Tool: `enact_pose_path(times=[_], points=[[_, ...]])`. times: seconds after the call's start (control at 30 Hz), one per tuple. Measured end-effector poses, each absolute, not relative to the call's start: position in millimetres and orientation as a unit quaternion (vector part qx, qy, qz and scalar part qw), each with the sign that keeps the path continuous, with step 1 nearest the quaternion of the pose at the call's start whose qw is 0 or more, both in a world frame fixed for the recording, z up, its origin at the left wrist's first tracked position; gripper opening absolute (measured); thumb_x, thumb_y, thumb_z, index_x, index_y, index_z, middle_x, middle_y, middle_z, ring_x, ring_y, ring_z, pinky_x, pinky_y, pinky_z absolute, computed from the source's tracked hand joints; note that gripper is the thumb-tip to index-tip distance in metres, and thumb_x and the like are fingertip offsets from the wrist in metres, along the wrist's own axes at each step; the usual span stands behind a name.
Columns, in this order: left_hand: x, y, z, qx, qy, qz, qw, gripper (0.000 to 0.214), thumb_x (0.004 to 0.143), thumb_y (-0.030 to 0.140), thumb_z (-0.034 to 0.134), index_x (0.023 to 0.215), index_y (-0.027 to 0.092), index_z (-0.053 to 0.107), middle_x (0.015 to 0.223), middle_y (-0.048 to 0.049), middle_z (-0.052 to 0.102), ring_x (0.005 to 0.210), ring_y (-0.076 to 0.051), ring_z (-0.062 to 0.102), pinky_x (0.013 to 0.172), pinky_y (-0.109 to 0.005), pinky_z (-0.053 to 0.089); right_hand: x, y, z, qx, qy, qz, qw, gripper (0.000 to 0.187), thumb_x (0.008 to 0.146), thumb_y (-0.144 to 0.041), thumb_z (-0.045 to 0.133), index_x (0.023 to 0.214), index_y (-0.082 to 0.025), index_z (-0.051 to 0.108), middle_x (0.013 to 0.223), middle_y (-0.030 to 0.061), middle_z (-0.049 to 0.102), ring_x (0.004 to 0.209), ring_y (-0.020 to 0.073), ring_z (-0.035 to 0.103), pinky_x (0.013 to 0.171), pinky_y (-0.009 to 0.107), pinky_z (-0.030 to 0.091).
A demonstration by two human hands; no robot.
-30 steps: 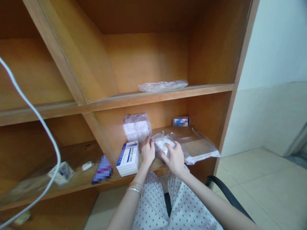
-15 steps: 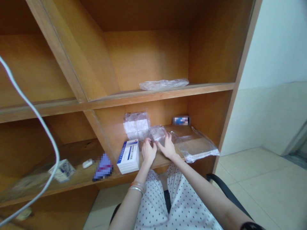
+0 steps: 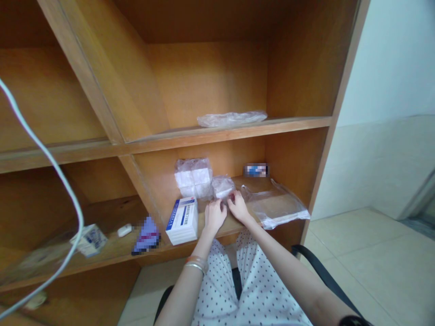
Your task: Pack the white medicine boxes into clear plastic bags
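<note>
A small white bundle in clear plastic wrap point(image 3: 223, 186) sits on the lower shelf in front of me. My left hand point(image 3: 215, 215) is at its near side, with curled fingers closed at the edge of the plastic. At its near right corner, my right hand point(image 3: 238, 207) has thumb and fingers drawn together on the plastic. The fingertips are partly hidden. A larger plastic-wrapped block of white boxes point(image 3: 193, 177) stands behind and to the left. Left of my left hand lies a stack of white and blue boxes point(image 3: 182, 221).
A flat clear plastic bag point(image 3: 282, 209) lies to the right and overhangs the shelf edge. Behind it is a small blurred box point(image 3: 256, 170). Another plastic bag point(image 3: 233, 119) rests on the upper shelf. A white cable point(image 3: 56, 158) hangs at left. A chair armrest point(image 3: 319, 271) is at lower right.
My right hand has drawn back from the top of the small bundle to its near corner. My left hand has turned and moved slightly right, closer to the right hand.
</note>
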State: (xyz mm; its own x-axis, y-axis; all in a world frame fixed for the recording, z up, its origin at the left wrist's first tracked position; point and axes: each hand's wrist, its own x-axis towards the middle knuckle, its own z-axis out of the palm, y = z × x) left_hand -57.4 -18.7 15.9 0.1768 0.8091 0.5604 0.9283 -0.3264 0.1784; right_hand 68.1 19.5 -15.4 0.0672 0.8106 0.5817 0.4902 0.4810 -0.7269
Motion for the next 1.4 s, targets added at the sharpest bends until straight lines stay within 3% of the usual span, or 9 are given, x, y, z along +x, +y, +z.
enact_pose_path(times=[0.27, 0.43, 0.57, 0.73, 0.9, 1.07, 1.2, 1.33, 1.4], points=[[-60, -5, 6, -0.745, -0.607, -0.255, 0.106, 0.043, 0.084, 0.022, 0.046, 0.124, 0.010, 0.050, 0.116, -0.0163, 0.061, 0.107, -0.025, 0.056, 0.093, -0.036, 0.041, 62, 31, -14, -0.513, -0.715, 0.145, 0.452, 0.041, 0.077, -0.017, 0.044, 0.118, -0.014, 0.047, 0.118, 0.0120, 0.053, 0.106, 0.0204, 0.052, 0.095, 0.033, 0.040], [-59, 5, 6, -0.715, -0.662, -0.211, 0.071, 0.050, 0.087, 0.027, 0.041, 0.133, 0.006, 0.042, 0.130, -0.0195, 0.052, 0.120, -0.028, 0.048, 0.100, -0.040, 0.036, 51, 43, -12, -0.531, -0.738, 0.135, 0.393, 0.050, 0.079, -0.017, 0.043, 0.129, -0.015, 0.042, 0.130, 0.0136, 0.048, 0.117, 0.0238, 0.047, 0.099, 0.039, 0.036], [-60, 15, 7, -0.710, -0.679, -0.176, 0.064, 0.052, 0.087, 0.024, 0.035, 0.137, 0.008, 0.038, 0.143, -0.0167, 0.039, 0.130, -0.027, 0.039, 0.106, -0.044, 0.028, 44, 53, -9, -0.541, -0.751, 0.138, 0.353, 0.056, 0.081, -0.019, 0.041, 0.136, -0.016, 0.035, 0.138, 0.0137, 0.043, 0.124, 0.0261, 0.043, 0.102, 0.044, 0.032], [-62, 26, 5, -0.706, -0.688, -0.158, 0.058, 0.057, 0.084, 0.021, 0.035, 0.140, 0.010, 0.034, 0.149, -0.0155, 0.028, 0.137, -0.025, 0.026, 0.109, -0.046, 0.023, 42, 57, -5, -0.554, -0.752, 0.141, 0.328, 0.058, 0.082, -0.021, 0.041, 0.139, -0.018, 0.033, 0.140, 0.0112, 0.042, 0.126, 0.0238, 0.042, 0.102, 0.042, 0.032], [-63, 26, 4, -0.699, -0.690, -0.179, 0.063, 0.054, 0.083, 0.021, 0.037, 0.136, 0.008, 0.038, 0.146, -0.0169, 0.034, 0.135, -0.025, 0.031, 0.108, -0.046, 0.025, 43, 49, -1, -0.575, -0.735, 0.112, 0.342, 0.054, 0.080, -0.019, 0.044, 0.134, -0.018, 0.041, 0.134, 0.0109, 0.048, 0.121, 0.0231, 0.046, 0.101, 0.038, 0.033], [-61, 14, 9, -0.692, -0.669, -0.245, 0.115, 0.035, 0.083, 0.019, 0.041, 0.114, 0.009, 0.057, 0.119, -0.0175, 0.059, 0.114, -0.026, 0.052, 0.099, -0.039, 0.035, 49, 40, 1, -0.669, -0.630, 0.078, 0.387, 0.042, 0.087, -0.020, 0.035, 0.125, -0.008, 0.048, 0.133, 0.0241, 0.044, 0.127, 0.0341, 0.036, 0.100, 0.054, 0.026], [-60, 7, 13, -0.696, -0.661, -0.254, 0.116, 0.025, 0.084, 0.019, 0.043, 0.100, 0.013, 0.061, 0.101, -0.0132, 0.064, 0.100, -0.024, 0.058, 0.091, -0.037, 0.040, 52, 40, 0, -0.731, -0.541, 0.093, 0.404, 0.041, 0.085, -0.017, 0.035, 0.122, -0.007, 0.050, 0.130, 0.0271, 0.046, 0.124, 0.0360, 0.039, 0.095, 0.059, 0.028], [-59, 5, 17, -0.698, -0.657, -0.264, 0.112, 0.026, 0.087, 0.022, 0.039, 0.097, 0.013, 0.062, 0.099, -0.0125, 0.064, 0.095, -0.022, 0.059, 0.089, -0.035, 0.041, 50, 40, -1, -0.720, -0.554, 0.109, 0.404, 0.047, 0.079, -0.015, 0.043, 0.124, -0.002, 0.046, 0.134, 0.0294, 0.040, 0.121, 0.0342, 0.045, 0.095, 0.050, 0.034], [-58, 4, 18, -0.703, -0.650, -0.268, 0.109, 0.030, 0.090, 0.025, 0.035, 0.098, 0.014, 0.062, 0.099, -0.0120, 0.064, 0.096, -0.022, 0.059, 0.090, -0.034, 0.041, 49, 38, 1, -0.696, -0.580, 0.105, 0.410, 0.051, 0.079, -0.015, 0.044, 0.129, -0.005, 0.043, 0.141, 0.0244, 0.034, 0.120, 0.0293, 0.047, 0.095, 0.041, 0.038]])
